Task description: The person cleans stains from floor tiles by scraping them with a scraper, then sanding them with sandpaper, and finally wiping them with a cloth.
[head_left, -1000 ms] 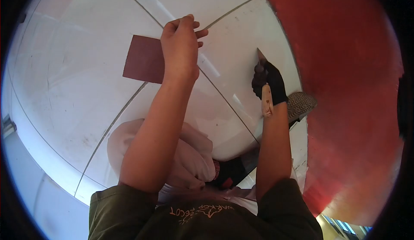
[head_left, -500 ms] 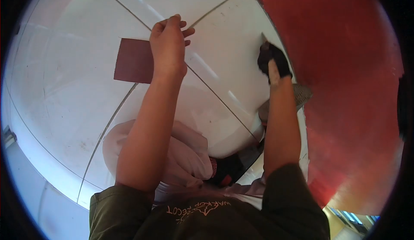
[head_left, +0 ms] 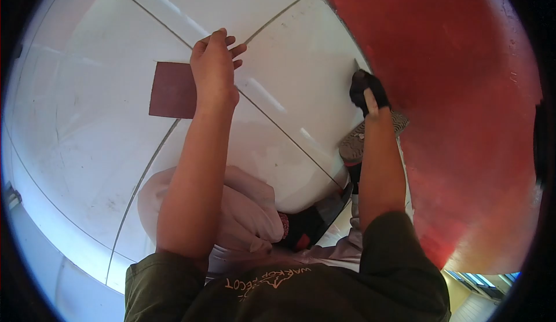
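My left hand [head_left: 215, 70] is bare and hovers over the white tiles, its fingers loosely bent and apart, with nothing visible in them. Partly behind its wrist, a dark reddish-brown square sheet [head_left: 171, 90] lies flat on the tiles, looking like sandpaper. My right hand [head_left: 369, 92] wears a black glove with a worn, pale patch and is closed. From its far side a thin pointed blade [head_left: 357, 65] sticks out near the edge of the red surface; the glove hides the rest of the tool.
White tiles [head_left: 284, 142] with dark joints cover the floor. A red surface [head_left: 446, 119] borders them on the right. My patterned shoe sole [head_left: 353, 145] is beside my right wrist, and my bent leg in pale trousers [head_left: 249, 200] lies below my left forearm.
The view has shifted slightly, and more of the shoe sole shows. Both hands sit a little lower in the picture; the sheet stays on the tiles.
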Action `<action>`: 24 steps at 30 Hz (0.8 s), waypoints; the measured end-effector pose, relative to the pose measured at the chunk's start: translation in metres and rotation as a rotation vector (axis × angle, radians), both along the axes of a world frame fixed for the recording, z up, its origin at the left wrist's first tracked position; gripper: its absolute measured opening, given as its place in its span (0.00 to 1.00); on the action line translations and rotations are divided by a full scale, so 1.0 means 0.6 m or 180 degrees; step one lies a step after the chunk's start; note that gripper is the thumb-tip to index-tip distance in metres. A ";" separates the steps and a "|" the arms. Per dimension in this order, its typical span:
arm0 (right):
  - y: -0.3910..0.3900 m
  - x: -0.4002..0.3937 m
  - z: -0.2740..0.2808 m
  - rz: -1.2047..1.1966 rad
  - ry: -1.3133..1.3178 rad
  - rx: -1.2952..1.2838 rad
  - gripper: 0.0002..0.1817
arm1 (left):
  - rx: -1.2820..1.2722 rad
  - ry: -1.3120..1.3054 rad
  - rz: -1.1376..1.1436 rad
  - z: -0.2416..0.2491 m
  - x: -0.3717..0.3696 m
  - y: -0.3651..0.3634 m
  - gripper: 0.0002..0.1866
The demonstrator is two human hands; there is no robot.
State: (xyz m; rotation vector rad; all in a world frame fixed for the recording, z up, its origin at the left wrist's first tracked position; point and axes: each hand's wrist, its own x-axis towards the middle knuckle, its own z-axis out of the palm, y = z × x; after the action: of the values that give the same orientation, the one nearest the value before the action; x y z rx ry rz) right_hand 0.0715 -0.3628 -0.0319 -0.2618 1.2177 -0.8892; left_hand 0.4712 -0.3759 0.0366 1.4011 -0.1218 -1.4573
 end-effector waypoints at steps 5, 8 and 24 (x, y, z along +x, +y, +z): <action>-0.020 0.003 0.023 0.0152 0.0648 -0.0185 0.07 | 0.0097 0.0025 -0.0117 0.004 -0.004 0.005 0.21; -0.033 0.003 0.029 0.0221 0.0717 -0.0137 0.07 | 0.0144 0.0029 -0.0099 0.002 -0.001 0.005 0.21; -0.014 0.023 0.034 0.0195 0.0544 -0.0016 0.07 | 0.0007 0.0049 -0.0071 -0.005 -0.009 0.006 0.19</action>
State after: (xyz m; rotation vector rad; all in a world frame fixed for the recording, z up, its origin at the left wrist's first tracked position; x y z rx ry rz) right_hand 0.0852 -0.3712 -0.0115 -0.3834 1.3584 -0.8298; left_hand 0.4656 -0.3723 0.0334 1.3939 -0.1263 -1.4867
